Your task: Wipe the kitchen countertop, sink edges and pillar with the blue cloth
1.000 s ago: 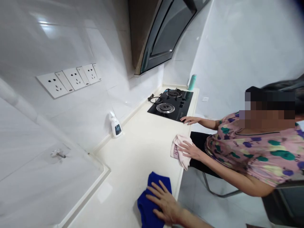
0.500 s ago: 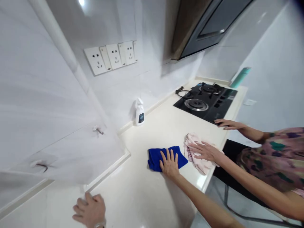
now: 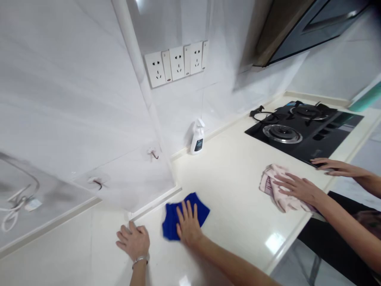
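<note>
My right hand (image 3: 189,226) lies flat on a folded blue cloth (image 3: 170,222), fingers spread over it. The cloth rests on the cream countertop (image 3: 229,190). My left hand (image 3: 133,241), with a bracelet at the wrist, leans on the counter by the wall corner, fingers apart and holding nothing. To the right, another person's hand (image 3: 297,190) presses on a pale pink cloth (image 3: 272,178). That person's other hand (image 3: 336,167) touches the front edge of the black gas hob (image 3: 315,135).
A white spray bottle (image 3: 197,139) stands against the wall below several sockets (image 3: 177,63). A black cable (image 3: 262,115) lies behind the hob. Two hooks, one a small hook (image 3: 153,153), stick out from the wall. The range hood (image 3: 315,31) hangs above.
My right hand has slid the blue cloth left along the counter, closer to my left hand and away from the pink cloth. The view has turned left.
</note>
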`<move>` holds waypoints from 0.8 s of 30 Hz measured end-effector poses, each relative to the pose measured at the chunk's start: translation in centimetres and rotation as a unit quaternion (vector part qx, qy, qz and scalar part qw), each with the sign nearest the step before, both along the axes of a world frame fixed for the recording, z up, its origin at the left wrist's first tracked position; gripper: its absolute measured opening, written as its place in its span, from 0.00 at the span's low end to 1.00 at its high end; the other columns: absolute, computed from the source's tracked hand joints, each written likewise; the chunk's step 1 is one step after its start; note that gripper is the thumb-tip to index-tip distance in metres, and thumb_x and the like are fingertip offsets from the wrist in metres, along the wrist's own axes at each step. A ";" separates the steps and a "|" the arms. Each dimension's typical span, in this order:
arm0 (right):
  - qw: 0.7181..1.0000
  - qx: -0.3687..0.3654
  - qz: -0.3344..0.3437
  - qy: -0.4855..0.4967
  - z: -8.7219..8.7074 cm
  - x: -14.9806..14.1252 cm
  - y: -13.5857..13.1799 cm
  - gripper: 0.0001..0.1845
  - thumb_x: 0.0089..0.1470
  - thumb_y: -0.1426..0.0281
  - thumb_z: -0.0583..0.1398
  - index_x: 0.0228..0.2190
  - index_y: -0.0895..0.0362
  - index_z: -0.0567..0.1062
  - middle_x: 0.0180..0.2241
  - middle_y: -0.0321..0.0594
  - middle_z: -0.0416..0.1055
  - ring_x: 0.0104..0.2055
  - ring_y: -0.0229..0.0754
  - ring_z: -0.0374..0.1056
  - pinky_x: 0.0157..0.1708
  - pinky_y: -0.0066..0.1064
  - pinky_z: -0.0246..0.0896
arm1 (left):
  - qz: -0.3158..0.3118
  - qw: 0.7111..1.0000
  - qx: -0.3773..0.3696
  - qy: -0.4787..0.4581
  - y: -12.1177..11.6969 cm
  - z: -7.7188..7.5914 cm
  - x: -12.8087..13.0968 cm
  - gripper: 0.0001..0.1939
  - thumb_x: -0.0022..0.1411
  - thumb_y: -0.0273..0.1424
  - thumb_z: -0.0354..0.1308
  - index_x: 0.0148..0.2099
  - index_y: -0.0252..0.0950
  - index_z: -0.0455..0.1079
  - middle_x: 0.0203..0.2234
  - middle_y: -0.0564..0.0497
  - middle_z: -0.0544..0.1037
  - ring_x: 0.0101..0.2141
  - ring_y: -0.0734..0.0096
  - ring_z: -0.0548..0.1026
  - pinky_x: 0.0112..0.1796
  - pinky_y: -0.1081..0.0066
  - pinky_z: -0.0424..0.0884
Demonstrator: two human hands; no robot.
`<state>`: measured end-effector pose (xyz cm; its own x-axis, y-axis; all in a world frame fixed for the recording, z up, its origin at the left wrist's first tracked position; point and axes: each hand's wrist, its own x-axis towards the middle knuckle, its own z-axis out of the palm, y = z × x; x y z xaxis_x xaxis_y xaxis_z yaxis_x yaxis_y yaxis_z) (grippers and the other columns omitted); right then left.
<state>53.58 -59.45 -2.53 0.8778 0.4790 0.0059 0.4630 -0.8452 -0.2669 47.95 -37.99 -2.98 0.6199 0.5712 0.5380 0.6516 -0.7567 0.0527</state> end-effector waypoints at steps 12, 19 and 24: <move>0.945 0.124 0.287 0.093 1.2 -7.8 -9.8 0.45 0.50 0.70 0.57 0.67 0.47 0.51 0.71 0.41 0.39 0.72 0.58 0.31 0.67 0.65 0.25 | 0.008 0.993 -0.114 -0.042 0.2 0.2 -0.5 0.29 0.54 0.32 0.50 0.59 0.33 0.67 0.60 0.30 0.64 0.63 0.34 0.56 0.54 0.34 0.58; 0.996 0.064 0.057 0.026 1.0 -8.1 -19.8 0.40 0.40 0.76 0.54 0.58 0.51 0.68 0.71 0.42 0.41 0.72 0.58 0.32 0.65 0.66 0.24 | 0.009 0.966 -0.257 0.040 2.4 1.0 -0.6 0.31 0.57 0.40 0.47 0.61 0.34 0.65 0.65 0.32 0.58 0.67 0.39 0.50 0.60 0.38 0.52; 0.998 0.046 0.007 0.037 1.2 -10.3 -23.2 0.35 0.35 0.74 0.54 0.50 0.51 0.71 0.71 0.37 0.43 0.72 0.56 0.34 0.66 0.59 0.33 | -0.097 0.942 -0.307 0.099 7.5 2.7 -4.1 0.36 0.58 0.46 0.45 0.63 0.30 0.61 0.65 0.36 0.60 0.65 0.53 0.59 0.63 0.56 0.58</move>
